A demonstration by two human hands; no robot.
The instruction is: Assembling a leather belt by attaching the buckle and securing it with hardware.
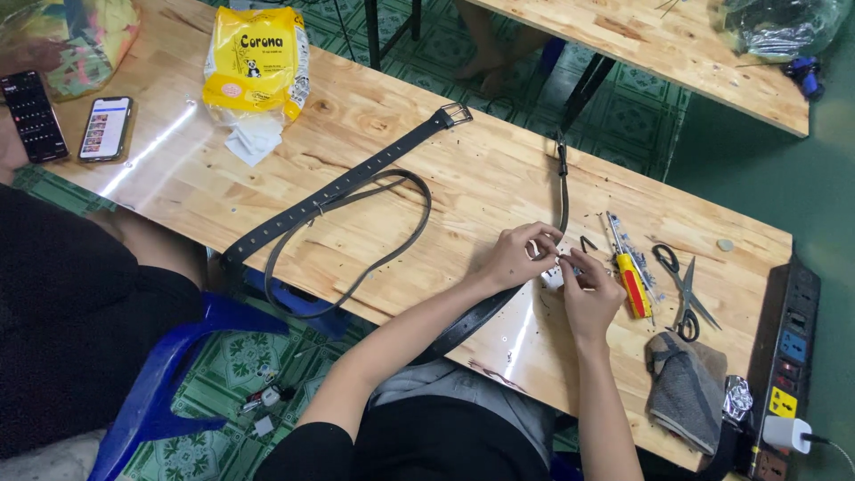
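Both hands, left hand (515, 256) and right hand (583, 289), pinch a small pale part against the long black leather belt (562, 200) lying across the wooden table (463, 169). Fingers closed on it; a slip could drop it among the scattered bits beside the red-and-yellow screwdriver (631, 278).

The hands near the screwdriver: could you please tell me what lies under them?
Under the left hand and right hand a black belt crosses the wooden table, beside a small pale piece. The belt's stretch beneath the fingers is hidden.
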